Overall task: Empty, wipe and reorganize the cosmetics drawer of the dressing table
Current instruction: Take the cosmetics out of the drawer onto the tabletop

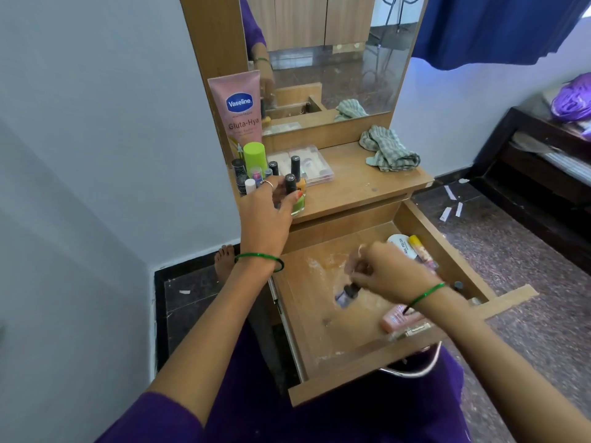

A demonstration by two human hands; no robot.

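Left hand (pixel 267 215) grips green nail polish bottle (pixel 295 199) on dressing table top (pixel 358 183), beside bottle cluster | right hand (pixel 388 271) pinches small purple bottle (pixel 347 294), blurred, over open drawer (pixel 319 318) | pink tube (pixel 396 318), nail polish remover tub (pixel 401 244) in drawer | cloth (pixel 388 151) on top

A pale blue-white wall (pixel 80 139) meets a dark speckled stone floor (pixel 527 266) edged with a black skirting band (pixel 192 266). A mirror (pixel 335 59) in a light wood frame (pixel 211 36) reflects wooden cupboard doors and glossy dark flooring. A blue curtain (pixel 499 27) hangs at upper right, daylight glowing beside it. A dark wooden bed frame (pixel 527 148) stands along the right wall, a purple bundle (pixel 572 97) resting on it. Scraps of white paper (pixel 451 199) lie scattered on the floor nearby.
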